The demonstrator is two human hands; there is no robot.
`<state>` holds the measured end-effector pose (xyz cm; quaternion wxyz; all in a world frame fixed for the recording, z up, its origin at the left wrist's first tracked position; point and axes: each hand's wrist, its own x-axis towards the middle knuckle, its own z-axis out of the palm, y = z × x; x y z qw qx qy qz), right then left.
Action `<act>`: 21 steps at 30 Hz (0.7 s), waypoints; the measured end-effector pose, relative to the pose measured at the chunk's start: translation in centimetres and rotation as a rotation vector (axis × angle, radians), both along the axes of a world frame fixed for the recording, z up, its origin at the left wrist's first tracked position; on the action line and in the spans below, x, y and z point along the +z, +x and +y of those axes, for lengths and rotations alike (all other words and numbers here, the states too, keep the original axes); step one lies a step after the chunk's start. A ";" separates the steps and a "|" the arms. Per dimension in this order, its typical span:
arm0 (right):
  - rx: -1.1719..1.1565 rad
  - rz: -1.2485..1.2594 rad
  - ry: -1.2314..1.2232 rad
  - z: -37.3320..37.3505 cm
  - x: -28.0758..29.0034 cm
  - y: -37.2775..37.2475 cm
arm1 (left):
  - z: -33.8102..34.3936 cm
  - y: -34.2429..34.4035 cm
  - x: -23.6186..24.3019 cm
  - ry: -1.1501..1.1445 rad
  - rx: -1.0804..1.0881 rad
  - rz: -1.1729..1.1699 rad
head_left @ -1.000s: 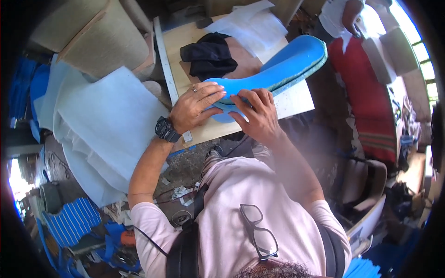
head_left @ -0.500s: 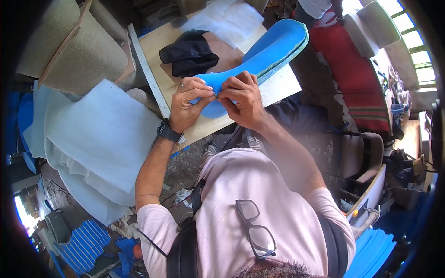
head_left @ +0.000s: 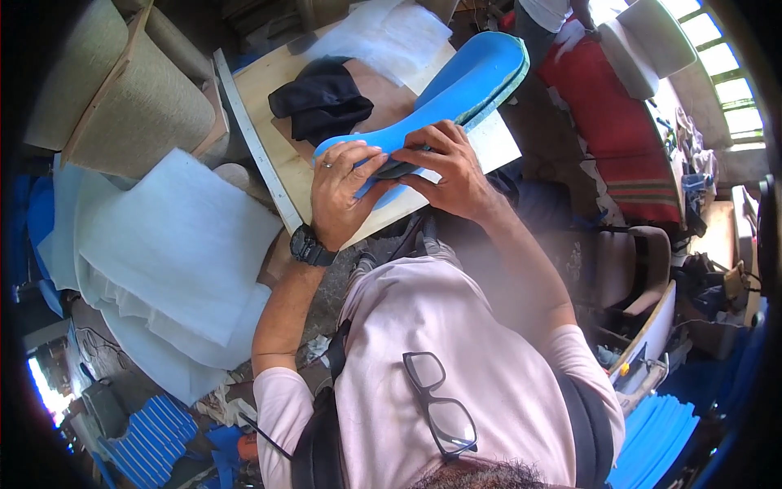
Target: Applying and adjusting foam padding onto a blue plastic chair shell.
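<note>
A long, curved piece of blue foam [head_left: 460, 98], with a green edge at its far right end, lies over the near side of a light wooden table [head_left: 259, 110]. My left hand [head_left: 346, 191] wears a ring and grips the foam's near edge, fingers on top and thumb below. Just right of it, my right hand [head_left: 448, 171] pinches the same edge between bent fingers and thumb. A dark strip of the underside shows between the two hands. Beyond the foam lies a crumpled black cloth [head_left: 322, 102] on a brown sheet [head_left: 383, 90].
White wadding [head_left: 379, 37] covers the table's far edge. Stacked white wadding sheets [head_left: 175, 244] lie at left, below beige upholstered seats [head_left: 134, 98]. A red-covered surface [head_left: 607, 122] stands at right, with a grey cushion [head_left: 648, 49]. Another person [head_left: 546, 16] stands at the far right.
My hands have moved apart along the foam edge from a close pinch. The foam's left end now shows past my left fingers, and a dark underside appears between the hands.
</note>
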<state>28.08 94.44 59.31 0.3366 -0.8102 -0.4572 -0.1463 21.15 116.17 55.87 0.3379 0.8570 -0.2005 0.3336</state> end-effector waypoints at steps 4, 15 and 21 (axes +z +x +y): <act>0.064 0.013 -0.023 0.6 0.2 0.7 | -0.2 0.7 0.0 0.034 -0.027 -0.067; 0.069 0.042 0.000 0.3 1.2 0.0 | 5.2 -1.5 0.6 -0.201 0.024 0.160; 0.128 -0.078 -0.001 2.6 -0.2 0.3 | 5.8 -1.9 -1.1 -0.280 -0.063 0.294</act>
